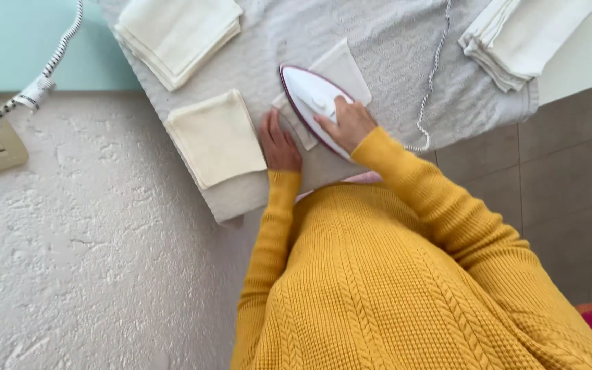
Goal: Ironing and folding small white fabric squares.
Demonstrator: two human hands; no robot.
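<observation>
From the head camera, the right hand (348, 122) has its grip wrapped around the handle of a white iron (310, 99), which sits flat on a pale cloth (342, 67) in the middle of the grey padded board (392, 41). The left hand (279, 142) lies flat, fingers spread, on the same cloth just beside the iron. A folded cream cloth (215, 137) lies to the left, stacks (178, 34) and (522, 34) rest at the far corners, and the braided cord (433, 75) trails across the board on the right.
</observation>
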